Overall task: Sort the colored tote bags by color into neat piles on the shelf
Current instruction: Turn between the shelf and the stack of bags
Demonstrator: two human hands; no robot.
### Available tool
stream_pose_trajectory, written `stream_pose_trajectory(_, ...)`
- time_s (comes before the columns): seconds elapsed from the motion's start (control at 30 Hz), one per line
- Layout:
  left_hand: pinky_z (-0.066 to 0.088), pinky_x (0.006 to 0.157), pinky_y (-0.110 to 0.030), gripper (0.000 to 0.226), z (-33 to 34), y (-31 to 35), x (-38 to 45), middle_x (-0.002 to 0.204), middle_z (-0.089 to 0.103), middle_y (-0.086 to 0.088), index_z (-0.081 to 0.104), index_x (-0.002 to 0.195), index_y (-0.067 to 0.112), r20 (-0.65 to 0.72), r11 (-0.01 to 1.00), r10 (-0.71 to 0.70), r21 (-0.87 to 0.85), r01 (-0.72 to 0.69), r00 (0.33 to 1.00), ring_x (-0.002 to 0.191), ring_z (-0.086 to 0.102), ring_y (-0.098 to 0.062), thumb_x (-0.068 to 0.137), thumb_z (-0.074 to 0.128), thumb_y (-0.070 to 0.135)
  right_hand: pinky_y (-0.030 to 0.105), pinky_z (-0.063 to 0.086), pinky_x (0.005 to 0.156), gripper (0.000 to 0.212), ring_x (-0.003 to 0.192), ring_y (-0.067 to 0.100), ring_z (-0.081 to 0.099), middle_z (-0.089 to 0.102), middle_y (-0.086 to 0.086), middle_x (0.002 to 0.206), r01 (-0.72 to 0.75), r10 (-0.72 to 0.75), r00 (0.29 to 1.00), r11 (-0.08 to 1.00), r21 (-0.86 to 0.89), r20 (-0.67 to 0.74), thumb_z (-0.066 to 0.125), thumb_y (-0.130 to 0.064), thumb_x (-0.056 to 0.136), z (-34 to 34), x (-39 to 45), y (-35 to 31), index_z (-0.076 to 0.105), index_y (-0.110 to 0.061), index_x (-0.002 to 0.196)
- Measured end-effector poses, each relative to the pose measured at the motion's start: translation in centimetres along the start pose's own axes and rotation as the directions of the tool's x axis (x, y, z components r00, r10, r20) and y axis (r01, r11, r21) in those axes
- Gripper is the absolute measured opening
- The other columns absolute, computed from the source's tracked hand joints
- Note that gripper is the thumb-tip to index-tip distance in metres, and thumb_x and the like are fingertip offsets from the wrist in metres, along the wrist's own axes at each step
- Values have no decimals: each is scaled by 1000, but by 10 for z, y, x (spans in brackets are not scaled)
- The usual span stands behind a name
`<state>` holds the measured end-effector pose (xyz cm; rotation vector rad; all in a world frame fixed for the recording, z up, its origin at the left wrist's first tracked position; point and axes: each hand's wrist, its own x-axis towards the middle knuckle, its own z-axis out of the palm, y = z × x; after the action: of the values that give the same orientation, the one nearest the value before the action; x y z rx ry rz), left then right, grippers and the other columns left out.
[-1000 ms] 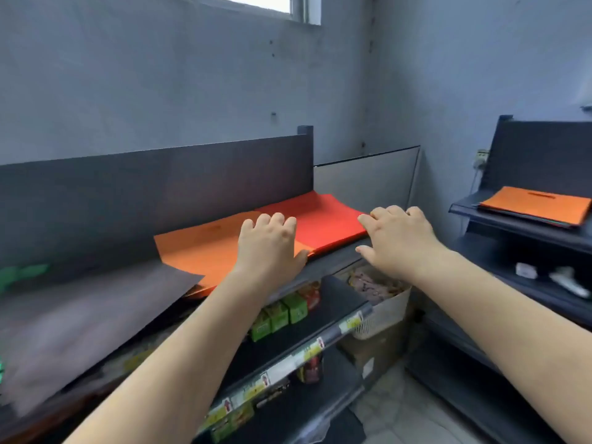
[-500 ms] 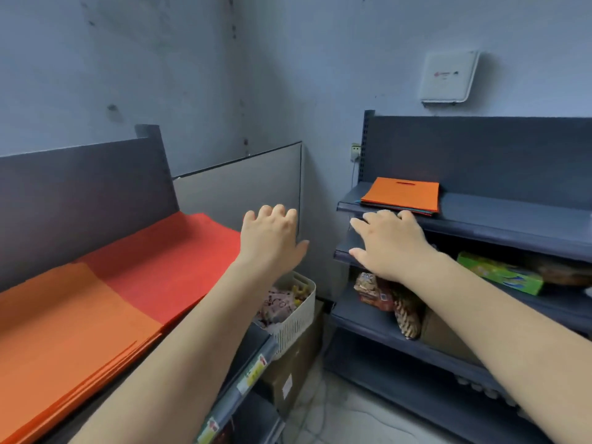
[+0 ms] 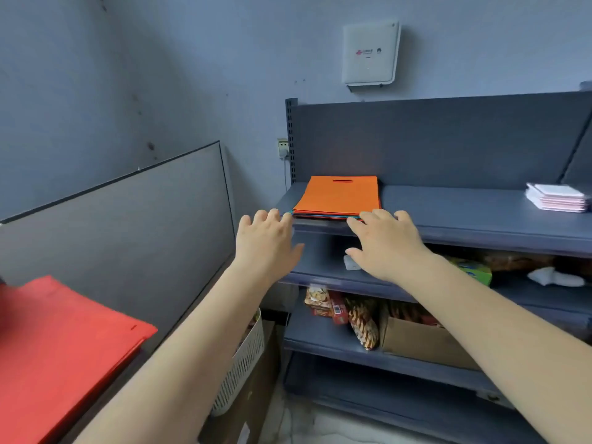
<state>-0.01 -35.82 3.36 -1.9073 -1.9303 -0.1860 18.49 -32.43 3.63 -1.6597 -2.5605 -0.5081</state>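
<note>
Two bare hands reach toward the grey metal shelf unit (image 3: 448, 149) at 12 o'clock. The left hand (image 3: 267, 243) has its fingers straight and spread, holding nothing, its fingertips (image 3: 275, 216) at the left front corner of the stack of flat tote bags (image 3: 338, 197) on the top shelf board (image 3: 464, 209). The right hand (image 3: 384, 243) is also released, fingers extended, with its fingertips at the stack's right front corner; whether either hand actually touches the stack cannot be told.

That stack is one pile with a flat orange bag uppermost, a single slot handle cut near its far edge; thin edges of red and teal show beneath, too fine to count. One more pile, of flat red tote bags (image 3: 61, 341), lies at 8 o'clock on a separate dark shelf, well apart from the orange-topped stack.

At 2 o'clock on the same top board sits one small stack of white and pink flat items (image 3: 557, 200). One white rectangular box (image 3: 370, 52) hangs on the wall at 12 o'clock. Lower boards hold snack packets (image 3: 326, 304), one brown cardboard box (image 3: 423, 341) and one green carton (image 3: 477, 272). One white slatted plastic basket (image 3: 243, 363) stands at 6 o'clock
</note>
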Motion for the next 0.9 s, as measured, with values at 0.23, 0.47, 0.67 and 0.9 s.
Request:
stream_pose_trajectory(0.23,34,95,-35,47,50,40,83,126,51,0,44,125,18,72,999,30,31,-32,997,117,47,-24,93,41,53,41,31,106,59,132,26,36,40,4,145,-2,-1,999,998,61,50,35,-49,99,48,67,64,25,-18,148)
stream_pose_trajectory(0.47,35,93,-35,42,98,61,155,124,53,0,47,120,18,111,999,39,-9,-38,993,115,48,-25,95,39,51,41,33,105,54,130,25,39,44,4,142,-47,35,995,992,118,97,37,-48,99,93,122,105,32,-18,144)
stream_pose_trajectory(0.67,35,93,-36,44,156,60,215,127,53,-1,47,128,17,169,994,30,-111,-12,985,118,47,-25,98,35,47,39,35,103,54,129,24,41,43,3,143,-117,84,981,976,186,178,33,-48,100,138,169,121,32,-18,144)
stream_pose_trajectory(0.9,31,99,-37,49,215,49,264,134,51,0,47,133,20,227,966,44,-258,16,973,122,45,-25,97,33,50,36,40,90,48,118,26,48,52,6,126,-323,256,940,878,353,224,34,-46,100,178,223,131,46,-12,132)
